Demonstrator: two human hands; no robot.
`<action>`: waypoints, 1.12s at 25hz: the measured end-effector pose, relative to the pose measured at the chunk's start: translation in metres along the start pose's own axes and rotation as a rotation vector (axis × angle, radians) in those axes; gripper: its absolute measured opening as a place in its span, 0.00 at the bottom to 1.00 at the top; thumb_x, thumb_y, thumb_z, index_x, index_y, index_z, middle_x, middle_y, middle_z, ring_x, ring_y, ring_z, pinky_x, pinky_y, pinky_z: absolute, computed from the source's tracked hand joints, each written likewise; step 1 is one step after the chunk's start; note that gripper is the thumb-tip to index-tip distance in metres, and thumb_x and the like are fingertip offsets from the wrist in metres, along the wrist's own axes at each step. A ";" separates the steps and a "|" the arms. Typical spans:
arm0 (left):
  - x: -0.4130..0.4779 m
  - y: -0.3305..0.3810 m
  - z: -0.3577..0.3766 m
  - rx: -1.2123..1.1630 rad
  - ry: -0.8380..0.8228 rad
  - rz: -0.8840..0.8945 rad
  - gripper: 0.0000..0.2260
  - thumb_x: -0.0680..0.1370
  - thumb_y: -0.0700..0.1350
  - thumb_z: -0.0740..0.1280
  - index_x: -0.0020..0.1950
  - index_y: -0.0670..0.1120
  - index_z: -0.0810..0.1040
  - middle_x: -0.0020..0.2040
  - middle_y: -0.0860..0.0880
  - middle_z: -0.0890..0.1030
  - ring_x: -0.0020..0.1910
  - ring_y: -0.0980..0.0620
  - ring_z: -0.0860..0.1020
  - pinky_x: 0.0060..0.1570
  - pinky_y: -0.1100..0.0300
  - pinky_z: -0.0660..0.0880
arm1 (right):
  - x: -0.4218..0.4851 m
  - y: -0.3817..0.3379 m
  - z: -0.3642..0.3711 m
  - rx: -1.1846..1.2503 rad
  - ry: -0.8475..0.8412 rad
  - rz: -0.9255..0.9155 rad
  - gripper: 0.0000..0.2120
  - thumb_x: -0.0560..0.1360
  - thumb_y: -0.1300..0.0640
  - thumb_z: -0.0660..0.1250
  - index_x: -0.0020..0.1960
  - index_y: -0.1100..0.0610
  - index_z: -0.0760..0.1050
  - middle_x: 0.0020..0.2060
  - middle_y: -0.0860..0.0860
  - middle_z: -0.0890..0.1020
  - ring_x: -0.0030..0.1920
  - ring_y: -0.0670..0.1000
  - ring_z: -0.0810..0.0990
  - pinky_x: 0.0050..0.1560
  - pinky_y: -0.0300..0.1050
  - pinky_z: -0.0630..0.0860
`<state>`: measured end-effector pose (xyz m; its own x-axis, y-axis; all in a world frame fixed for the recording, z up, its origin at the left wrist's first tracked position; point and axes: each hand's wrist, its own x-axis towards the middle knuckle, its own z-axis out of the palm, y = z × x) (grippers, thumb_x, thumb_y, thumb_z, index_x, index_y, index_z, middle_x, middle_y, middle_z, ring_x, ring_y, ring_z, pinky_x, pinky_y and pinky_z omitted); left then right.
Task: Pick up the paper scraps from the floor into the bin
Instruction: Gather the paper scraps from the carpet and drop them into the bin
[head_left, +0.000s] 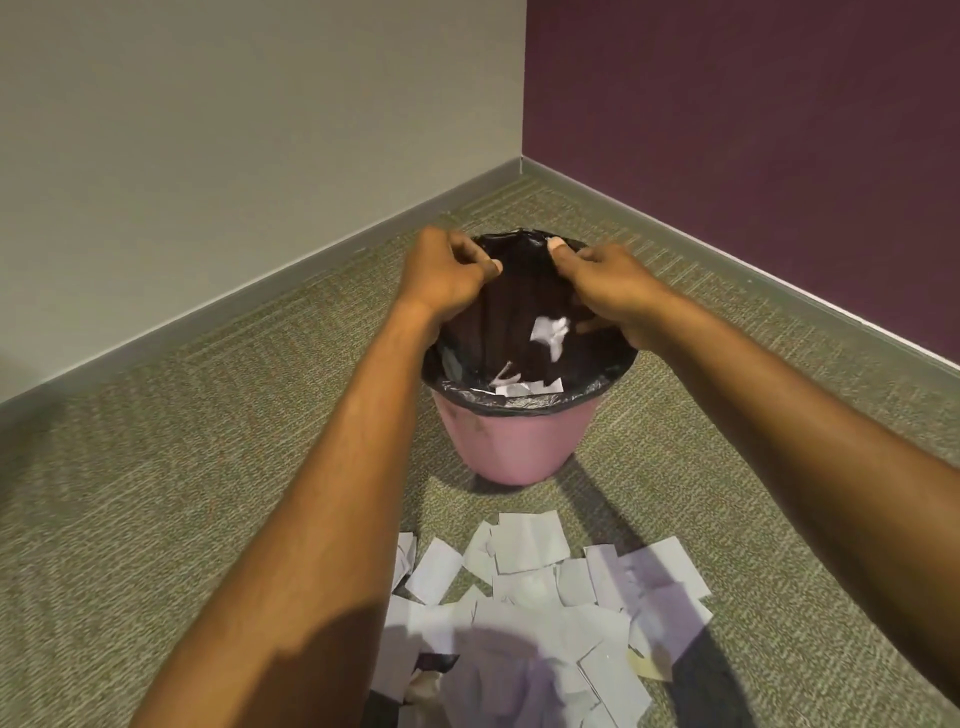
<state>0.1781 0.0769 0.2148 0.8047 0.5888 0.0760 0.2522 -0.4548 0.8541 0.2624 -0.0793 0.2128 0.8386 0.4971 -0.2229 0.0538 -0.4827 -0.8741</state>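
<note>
Standing upright on grey-green carpet near a room corner: pink bin, lined with black bag folded out over the rim. Reaching in from the near edge on bare forearms, held above the bin mouth: left hand at the far-left rim, fingers curled in toward the palm, thumb tip close to the forefinger; right hand at the far-right rim, fingers likewise curled, thumb tip near the bag's far edge. Impossible to tell whether either hand pinches bag, paper or nothing. Showing inside the bag: white scrap just below the right-hand fingers, contact unclear; further scraps low against the near side. Lying on the carpet in front of the bin, apart from its base: loose overlapping heap of paper scraps, partly in shadow. Behind: beige wall at left, purple wall at right, grey skirting along both.
</note>
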 end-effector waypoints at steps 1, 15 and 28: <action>-0.008 -0.001 -0.003 -0.005 -0.010 0.011 0.05 0.74 0.42 0.72 0.42 0.40 0.83 0.40 0.43 0.82 0.41 0.50 0.80 0.44 0.54 0.77 | -0.001 0.003 0.000 0.003 -0.006 -0.008 0.30 0.81 0.40 0.59 0.57 0.69 0.75 0.56 0.67 0.80 0.56 0.67 0.80 0.56 0.62 0.79; -0.105 -0.047 -0.028 -0.180 -0.292 0.026 0.05 0.74 0.40 0.72 0.40 0.38 0.83 0.34 0.43 0.83 0.32 0.54 0.79 0.35 0.66 0.76 | -0.100 0.069 -0.001 -0.112 -0.723 -0.166 0.04 0.77 0.59 0.70 0.49 0.59 0.83 0.36 0.49 0.85 0.32 0.50 0.81 0.34 0.41 0.78; -0.211 -0.179 0.103 0.623 -0.896 -0.215 0.37 0.64 0.53 0.79 0.69 0.50 0.69 0.66 0.46 0.70 0.65 0.44 0.71 0.63 0.50 0.72 | -0.111 0.240 0.103 -1.130 -0.706 -0.115 0.34 0.71 0.55 0.71 0.73 0.52 0.62 0.67 0.58 0.70 0.64 0.62 0.73 0.62 0.55 0.72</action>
<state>0.0183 -0.0350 -0.0073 0.7458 0.1144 -0.6563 0.4562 -0.8055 0.3781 0.1264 -0.1761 -0.0167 0.3596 0.6734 -0.6459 0.8084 -0.5706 -0.1448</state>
